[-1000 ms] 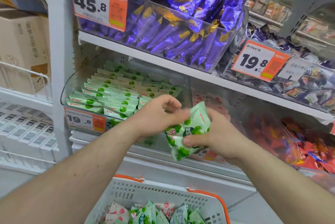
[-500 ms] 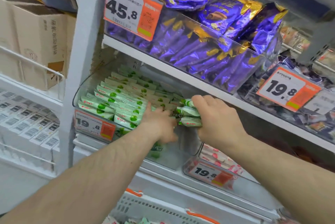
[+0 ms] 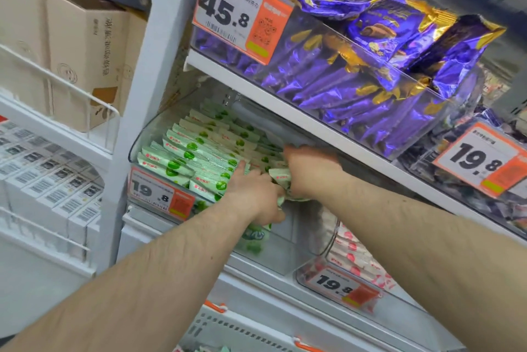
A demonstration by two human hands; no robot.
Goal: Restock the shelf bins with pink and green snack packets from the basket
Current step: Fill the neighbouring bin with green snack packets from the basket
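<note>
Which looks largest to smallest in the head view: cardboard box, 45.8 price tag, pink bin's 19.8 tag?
1. cardboard box
2. 45.8 price tag
3. pink bin's 19.8 tag
Differing camera distances make true sizes unsure.

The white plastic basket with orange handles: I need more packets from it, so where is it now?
In the head view, the white plastic basket with orange handles sits at the bottom centre, below the clear bin of green snack packets and between the person's forearms.

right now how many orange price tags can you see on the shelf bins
4. The 45.8 tag is on the purple packet bin, one 19.8 tag on the green packet bin, another on the pink packet bin, and one at far right. Others may lie outside the frame.
</note>
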